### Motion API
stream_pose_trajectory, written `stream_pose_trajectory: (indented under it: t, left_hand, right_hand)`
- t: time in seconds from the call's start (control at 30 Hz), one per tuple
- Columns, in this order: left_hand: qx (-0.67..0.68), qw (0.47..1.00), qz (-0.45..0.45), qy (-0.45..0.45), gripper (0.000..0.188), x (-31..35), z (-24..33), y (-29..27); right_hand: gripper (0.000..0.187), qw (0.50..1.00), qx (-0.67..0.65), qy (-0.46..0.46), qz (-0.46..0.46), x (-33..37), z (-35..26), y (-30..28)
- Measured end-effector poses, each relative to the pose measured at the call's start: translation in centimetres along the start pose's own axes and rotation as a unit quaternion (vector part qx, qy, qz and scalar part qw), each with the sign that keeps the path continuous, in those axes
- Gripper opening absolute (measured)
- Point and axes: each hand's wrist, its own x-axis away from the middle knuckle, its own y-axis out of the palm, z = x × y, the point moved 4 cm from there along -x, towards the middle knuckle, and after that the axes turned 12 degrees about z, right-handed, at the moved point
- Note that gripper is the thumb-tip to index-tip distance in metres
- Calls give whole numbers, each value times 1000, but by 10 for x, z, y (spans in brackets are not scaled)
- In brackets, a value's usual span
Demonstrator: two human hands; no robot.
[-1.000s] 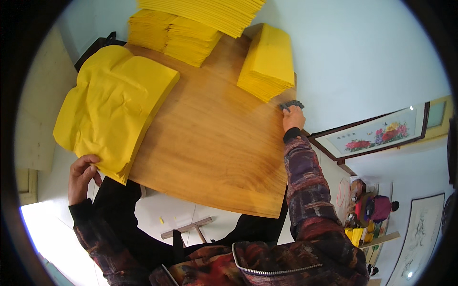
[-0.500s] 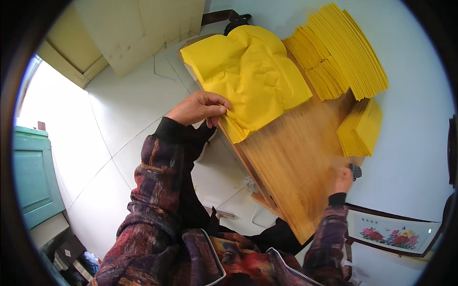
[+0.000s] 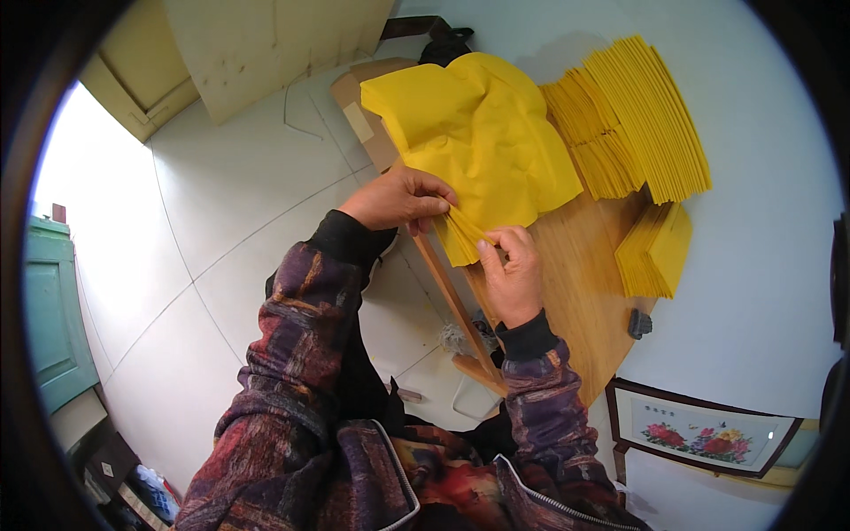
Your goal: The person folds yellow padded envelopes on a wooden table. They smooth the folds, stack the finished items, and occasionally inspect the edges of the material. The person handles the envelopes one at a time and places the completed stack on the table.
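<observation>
A stack of large, creased yellow paper sheets (image 3: pixel 487 133) lies on the wooden table (image 3: pixel 575 274), its near corner fanned into layers. My left hand (image 3: pixel 398 198) pinches that stack at its left edge, thumb on top and the other fingers partly hidden. Just to the right, my right hand (image 3: pixel 515 276) has thumb and forefinger at the fanned corner, closed on the sheet edges. How many layers it holds cannot be made out. A small dark grey block (image 3: pixel 640 324) rests at the table's right edge, apart from both hands.
Folded yellow paper stands in bundles along the wall: a tall one (image 3: pixel 651 124), a tied-looking one (image 3: pixel 595 133) and a smaller one (image 3: pixel 657 252). A framed flower picture (image 3: pixel 704 432) is at the lower right. Cardboard (image 3: pixel 359 119) shows beside the table's far left.
My right hand has moved left from beside the dark block to the corner of the yellow sheets and closed on it. My left hand keeps its pinch. The view has shifted slightly.
</observation>
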Motion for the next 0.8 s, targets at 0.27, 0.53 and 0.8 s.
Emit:
stream_pose_trajectory:
  t: [0.27, 0.53, 0.8]
  left_hand:
    - [-187, 978, 19, 86, 52, 20, 1, -10]
    - [-212, 957, 73, 186, 53, 22, 3, 3]
    - [-41, 998, 16, 41, 40, 15, -2, 9]
  right_hand:
    - [12, 982, -126, 131, -42, -6, 32, 6]
    - [11, 973, -168, 142, -66, -4, 34, 8]
    - [18, 967, -208, 113, -89, -13, 29, 4]
